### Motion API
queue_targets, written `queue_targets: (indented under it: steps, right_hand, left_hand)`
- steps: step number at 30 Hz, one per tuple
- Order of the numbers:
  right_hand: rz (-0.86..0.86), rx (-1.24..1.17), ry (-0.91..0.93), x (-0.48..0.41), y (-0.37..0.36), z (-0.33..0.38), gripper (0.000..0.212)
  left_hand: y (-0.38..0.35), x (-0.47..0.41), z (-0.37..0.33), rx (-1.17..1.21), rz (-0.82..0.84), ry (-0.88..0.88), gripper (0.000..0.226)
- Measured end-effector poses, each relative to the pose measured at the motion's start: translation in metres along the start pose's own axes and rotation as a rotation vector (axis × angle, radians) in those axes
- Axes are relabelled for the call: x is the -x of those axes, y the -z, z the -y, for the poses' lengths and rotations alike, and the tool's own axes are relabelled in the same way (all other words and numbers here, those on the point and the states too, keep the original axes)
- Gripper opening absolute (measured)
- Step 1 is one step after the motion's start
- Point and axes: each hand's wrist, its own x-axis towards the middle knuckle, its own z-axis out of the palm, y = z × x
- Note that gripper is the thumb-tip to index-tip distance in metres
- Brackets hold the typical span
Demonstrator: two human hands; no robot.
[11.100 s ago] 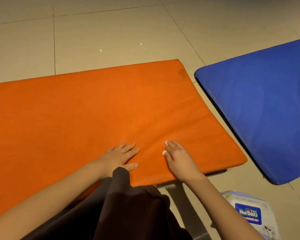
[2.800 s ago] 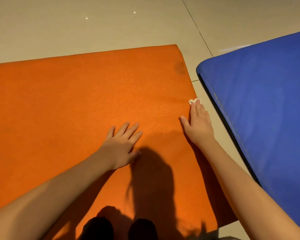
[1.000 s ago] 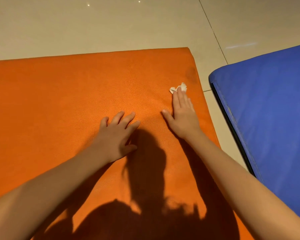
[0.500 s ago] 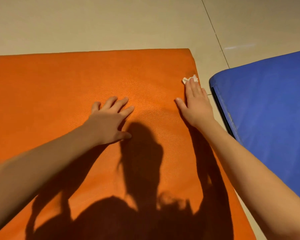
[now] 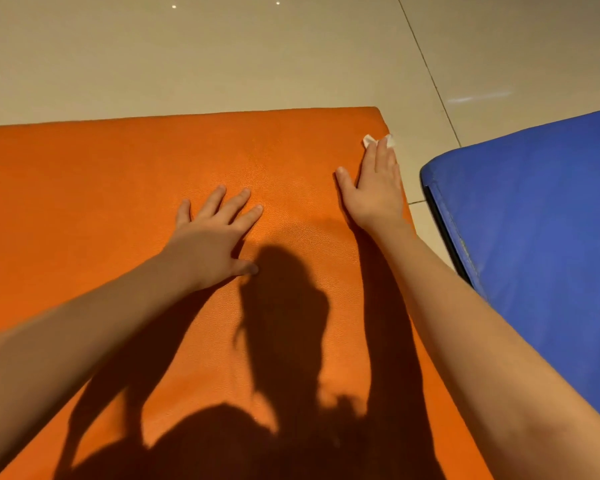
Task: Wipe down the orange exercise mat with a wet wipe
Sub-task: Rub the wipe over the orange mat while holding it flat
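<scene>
The orange exercise mat [image 5: 118, 188] lies flat on the tiled floor and fills most of the view. My right hand [image 5: 376, 188] lies flat near the mat's far right corner, its straight fingers pressing a small white wet wipe [image 5: 369, 140] onto the mat; only the wipe's ends show past the fingertips. My left hand [image 5: 212, 237] rests flat on the mat's middle with fingers spread and holds nothing.
A blue mat [image 5: 541, 244] lies to the right, separated from the orange mat by a narrow strip of beige floor tile [image 5: 426, 223]. More tiled floor [image 5: 222, 57] stretches beyond the mat's far edge. My shadow falls across the near part of the mat.
My right hand has slid the wipe farther up toward the mat's far right corner. My left hand has stayed flat on the mat.
</scene>
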Motion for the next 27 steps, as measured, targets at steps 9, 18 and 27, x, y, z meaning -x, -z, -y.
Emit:
queue_targets:
  steps: [9, 18, 27]
  right_hand:
    - [0.088, 0.199, 0.125, -0.016, 0.020, -0.016, 0.076]
    - [0.083, 0.208, 0.294, -0.022, 0.012, 0.006, 0.074]
    - [0.078, 0.111, 0.208, -0.042, 0.002, 0.031, 0.079]
  left_hand:
    - [0.000, 0.000, -0.001, 0.013, 0.009, -0.004, 0.100]
    - [0.001, 0.002, -0.002, -0.008, 0.027, -0.006, 0.098]
    - [-0.001, 0.002, -0.004, -0.022, 0.038, -0.004, 0.097]
